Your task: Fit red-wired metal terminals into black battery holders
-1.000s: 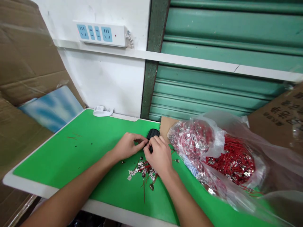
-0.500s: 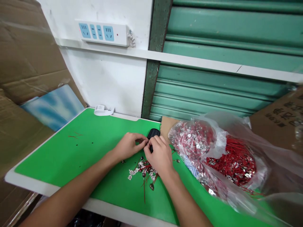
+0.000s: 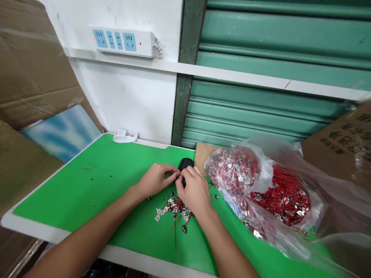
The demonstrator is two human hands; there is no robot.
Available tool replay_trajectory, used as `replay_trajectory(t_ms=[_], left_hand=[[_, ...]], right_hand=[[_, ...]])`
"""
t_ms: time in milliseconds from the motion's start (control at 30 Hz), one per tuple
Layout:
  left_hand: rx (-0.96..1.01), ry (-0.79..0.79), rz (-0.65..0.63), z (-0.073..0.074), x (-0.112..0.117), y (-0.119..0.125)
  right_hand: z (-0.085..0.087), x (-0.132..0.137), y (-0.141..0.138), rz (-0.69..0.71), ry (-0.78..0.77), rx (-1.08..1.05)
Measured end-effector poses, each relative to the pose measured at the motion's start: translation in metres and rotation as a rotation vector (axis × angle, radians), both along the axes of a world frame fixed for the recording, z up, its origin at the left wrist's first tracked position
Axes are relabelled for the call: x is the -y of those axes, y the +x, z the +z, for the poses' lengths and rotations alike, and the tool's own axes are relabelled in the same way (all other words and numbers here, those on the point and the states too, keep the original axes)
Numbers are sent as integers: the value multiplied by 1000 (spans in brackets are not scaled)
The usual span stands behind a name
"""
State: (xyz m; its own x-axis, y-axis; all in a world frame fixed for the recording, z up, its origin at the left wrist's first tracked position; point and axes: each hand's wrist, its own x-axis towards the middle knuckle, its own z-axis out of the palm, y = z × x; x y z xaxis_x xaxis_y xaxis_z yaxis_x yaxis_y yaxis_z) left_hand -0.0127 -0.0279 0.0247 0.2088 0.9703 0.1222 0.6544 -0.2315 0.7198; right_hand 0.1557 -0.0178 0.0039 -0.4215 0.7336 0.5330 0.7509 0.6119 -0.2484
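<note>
My left hand (image 3: 158, 178) and my right hand (image 3: 194, 189) meet fingertip to fingertip over the green tabletop (image 3: 124, 216). Both are closed in a pinch, and whatever sits between the fingers is too small and hidden to name. Just behind the fingertips lies a black ribbed object (image 3: 186, 163), partly covered by my hands. Below them is a loose pile of small metal contact pieces with red wires (image 3: 174, 206). One dark metal piece (image 3: 184, 229) lies at the near side of that pile, and another piece (image 3: 216, 197) is to the right of my right hand.
A clear plastic bag (image 3: 266, 170) full of red-wired metal pieces takes up the right side. Several thin wires (image 3: 90, 167) lie at the left. Behind stand a paper strip (image 3: 124, 136), a wall-mounted socket strip (image 3: 121, 41) and a green shutter (image 3: 261, 42). Cardboard (image 3: 37, 65) rises at the left.
The whole view has shifted slightly, so things appear a little further left. My hands keep the same pinched pose, with no clear change in what they touch.
</note>
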Motion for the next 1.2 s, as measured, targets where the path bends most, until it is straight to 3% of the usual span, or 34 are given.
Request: replay_trajectory(t_ms=[400,533,700,833,933,1100,1200], left_hand=[[-87,43,5,-6,-1,1],[3,20,-16,-4,-1,1],[239,20,13,-6,-2,2],[301,42,21,-11,-5,2],[285,60,36,-14,-7,1],[228,92,23,-14,-6,1],[186,104,0,-12,-5,2]], right_hand=[[-3,-1,-1,25,-21,-35],[-3,-2,1,27,-45,-82],[-2,-9,4,95,-256,-392],[-5,-12,3,140,-396,-534],[-5,-10,2,133,-311,-457],[0,-5,6,36,-29,-137],[2,-4,7,1,70,-98]])
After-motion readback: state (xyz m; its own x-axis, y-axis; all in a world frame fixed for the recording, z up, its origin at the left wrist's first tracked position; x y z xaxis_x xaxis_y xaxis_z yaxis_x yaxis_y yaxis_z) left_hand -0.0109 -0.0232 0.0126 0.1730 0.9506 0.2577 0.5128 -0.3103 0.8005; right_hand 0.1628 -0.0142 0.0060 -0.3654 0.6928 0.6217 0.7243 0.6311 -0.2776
